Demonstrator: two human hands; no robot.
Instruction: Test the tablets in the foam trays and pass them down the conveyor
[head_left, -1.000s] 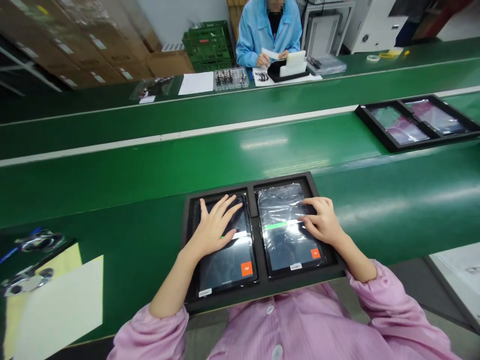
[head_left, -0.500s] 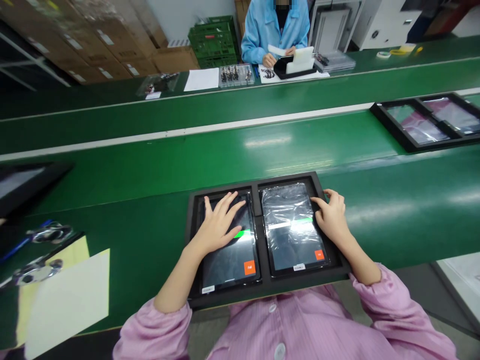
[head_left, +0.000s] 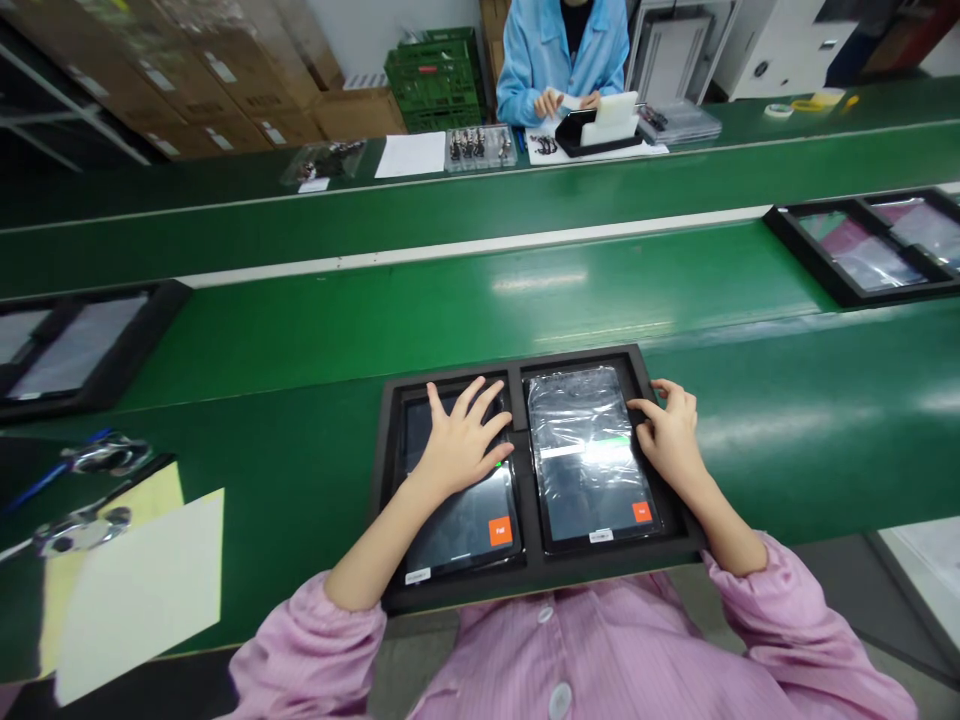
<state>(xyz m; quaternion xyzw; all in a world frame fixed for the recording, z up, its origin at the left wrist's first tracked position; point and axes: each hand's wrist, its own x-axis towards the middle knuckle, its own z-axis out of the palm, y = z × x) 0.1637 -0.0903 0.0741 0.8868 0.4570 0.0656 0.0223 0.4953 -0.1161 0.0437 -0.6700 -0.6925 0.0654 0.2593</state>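
Note:
Two tablets lie side by side in a black foam tray point(head_left: 529, 515). The left tablet point(head_left: 457, 535) has a lit screen with an orange square; my left hand point(head_left: 465, 445) rests over its upper part, fingers spread flat, hiding some of the screen. Wrinkled clear film covers the right tablet point(head_left: 581, 500), which shows a green line and another orange square. At the tray's right side, my right hand point(head_left: 670, 432) is curled around the rim, with a fingertip by the tablet's edge.
Black trays with film-covered tablets sit on the green belt at left point(head_left: 142, 350) and right point(head_left: 832, 275). Paper sheets point(head_left: 150, 590) and coiled cables point(head_left: 112, 455) lie left. Across the line, a person in a blue jacket point(head_left: 525, 70) handles white pieces.
My left hand has slid right and a little up over the left tablet. The trays on the far belt have shifted right, with more of the left one showing. My right hand keeps its place.

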